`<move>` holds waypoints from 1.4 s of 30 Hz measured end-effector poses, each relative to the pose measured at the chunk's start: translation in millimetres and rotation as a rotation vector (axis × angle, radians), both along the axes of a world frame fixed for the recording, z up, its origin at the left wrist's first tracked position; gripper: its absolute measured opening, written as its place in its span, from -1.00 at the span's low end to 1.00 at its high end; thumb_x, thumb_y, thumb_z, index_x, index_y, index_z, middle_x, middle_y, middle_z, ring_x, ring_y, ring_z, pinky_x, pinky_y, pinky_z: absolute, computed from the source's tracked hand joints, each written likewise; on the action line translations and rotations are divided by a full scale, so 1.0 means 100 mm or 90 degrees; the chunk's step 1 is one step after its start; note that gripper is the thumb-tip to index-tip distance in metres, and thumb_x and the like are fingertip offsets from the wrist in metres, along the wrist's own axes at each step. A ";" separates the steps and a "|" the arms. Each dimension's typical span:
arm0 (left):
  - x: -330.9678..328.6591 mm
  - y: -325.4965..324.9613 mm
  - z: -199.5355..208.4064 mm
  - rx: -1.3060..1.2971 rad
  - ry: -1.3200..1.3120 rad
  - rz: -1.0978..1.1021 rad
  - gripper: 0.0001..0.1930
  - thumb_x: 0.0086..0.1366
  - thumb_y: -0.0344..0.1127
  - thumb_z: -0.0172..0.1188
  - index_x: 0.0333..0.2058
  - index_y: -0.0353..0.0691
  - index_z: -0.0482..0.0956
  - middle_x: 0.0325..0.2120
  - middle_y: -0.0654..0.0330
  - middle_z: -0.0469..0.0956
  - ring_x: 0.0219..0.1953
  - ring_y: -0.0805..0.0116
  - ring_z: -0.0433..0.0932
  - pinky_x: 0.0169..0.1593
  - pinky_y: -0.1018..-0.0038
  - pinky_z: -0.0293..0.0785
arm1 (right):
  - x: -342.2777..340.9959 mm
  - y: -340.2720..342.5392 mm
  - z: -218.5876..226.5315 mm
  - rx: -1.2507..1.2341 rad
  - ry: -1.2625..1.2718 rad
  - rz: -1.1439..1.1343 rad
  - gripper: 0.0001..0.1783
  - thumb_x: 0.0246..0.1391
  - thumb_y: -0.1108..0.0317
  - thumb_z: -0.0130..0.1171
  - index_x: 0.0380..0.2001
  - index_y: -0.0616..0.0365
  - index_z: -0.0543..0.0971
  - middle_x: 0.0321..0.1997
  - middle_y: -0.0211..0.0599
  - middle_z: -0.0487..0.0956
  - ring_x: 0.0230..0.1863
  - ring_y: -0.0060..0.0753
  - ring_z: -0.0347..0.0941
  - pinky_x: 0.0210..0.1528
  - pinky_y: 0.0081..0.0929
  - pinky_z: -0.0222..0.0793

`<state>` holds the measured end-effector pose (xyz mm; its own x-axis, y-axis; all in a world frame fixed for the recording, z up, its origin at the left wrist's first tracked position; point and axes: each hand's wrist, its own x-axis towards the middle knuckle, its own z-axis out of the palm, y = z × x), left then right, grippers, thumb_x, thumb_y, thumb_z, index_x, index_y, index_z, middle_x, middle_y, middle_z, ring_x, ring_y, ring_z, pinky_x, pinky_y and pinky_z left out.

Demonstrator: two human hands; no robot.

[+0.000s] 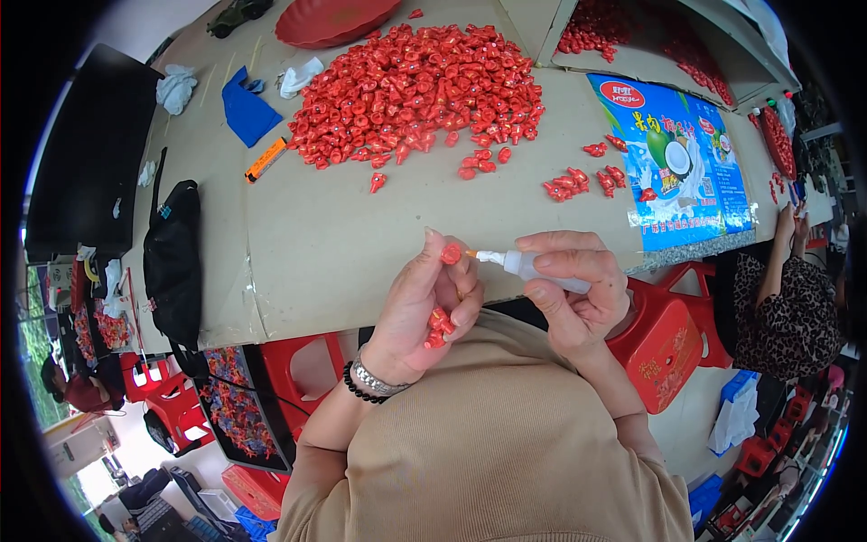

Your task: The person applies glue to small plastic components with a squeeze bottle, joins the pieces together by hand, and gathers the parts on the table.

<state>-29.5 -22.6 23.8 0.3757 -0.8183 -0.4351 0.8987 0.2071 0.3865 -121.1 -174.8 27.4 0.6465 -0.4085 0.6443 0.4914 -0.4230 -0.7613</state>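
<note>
My left hand (424,307) pinches one small red piece (451,254) between thumb and fingertips, with a few more red pieces (439,327) cupped in the palm. My right hand (573,289) grips a small white glue bottle (533,268), its orange nozzle tip touching the pinched red piece. Both hands hover over the near edge of the cardboard-covered table (343,244). A big heap of the same red pieces (420,90) lies at the table's far middle.
A small cluster of red pieces (587,179) lies right of centre beside a blue printed sheet (677,158). A black bag (173,257) hangs at the left edge; an orange utility knife (265,159), blue cloth (246,110) and red tray (332,20) lie behind. Another person (781,307) sits at right near red stools (664,339).
</note>
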 end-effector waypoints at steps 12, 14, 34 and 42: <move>0.05 0.07 0.05 0.028 -0.016 0.043 -0.57 0.37 0.14 -0.16 -0.43 -0.11 0.36 -0.62 0.34 0.33 -0.71 0.51 0.26 -0.69 0.63 0.10 | 0.08 0.02 0.01 0.045 0.007 -0.025 -0.76 -0.14 0.63 0.20 -0.32 0.24 0.46 -0.25 -0.03 0.56 -0.28 -0.30 0.51 -0.31 -0.53 0.44; 0.10 0.10 0.05 0.011 0.021 0.075 -0.59 0.38 0.12 -0.15 -0.42 -0.10 0.37 -0.61 0.34 0.35 -0.69 0.51 0.27 -0.68 0.63 0.13 | 0.04 0.03 -0.12 0.160 -0.017 -0.060 -0.77 -0.11 0.62 0.11 -0.32 0.19 0.41 -0.24 -0.07 0.50 -0.22 -0.31 0.45 -0.23 -0.52 0.41; 2.88 3.94 1.78 0.007 -0.360 1.049 -0.54 0.34 0.19 -0.15 -0.51 -0.06 0.34 -0.62 0.32 0.36 -0.73 0.50 0.23 -0.68 0.57 0.11 | 0.31 0.02 0.03 0.507 -0.008 0.159 -0.76 0.01 0.43 0.12 -0.22 0.17 0.39 -0.45 -0.19 0.47 -0.63 -0.48 0.32 -0.71 -0.68 0.19; 3.11 4.96 1.82 -0.034 -0.297 1.108 -0.57 0.34 0.13 -0.18 -0.55 -0.05 0.27 -0.72 0.31 0.24 -0.83 0.42 0.12 -0.74 0.49 -0.02 | 0.36 0.76 0.55 0.348 0.114 0.177 -0.65 0.10 0.24 0.09 -0.08 0.17 0.40 -0.21 -0.15 0.53 -0.47 -0.61 0.30 -0.53 -0.78 0.15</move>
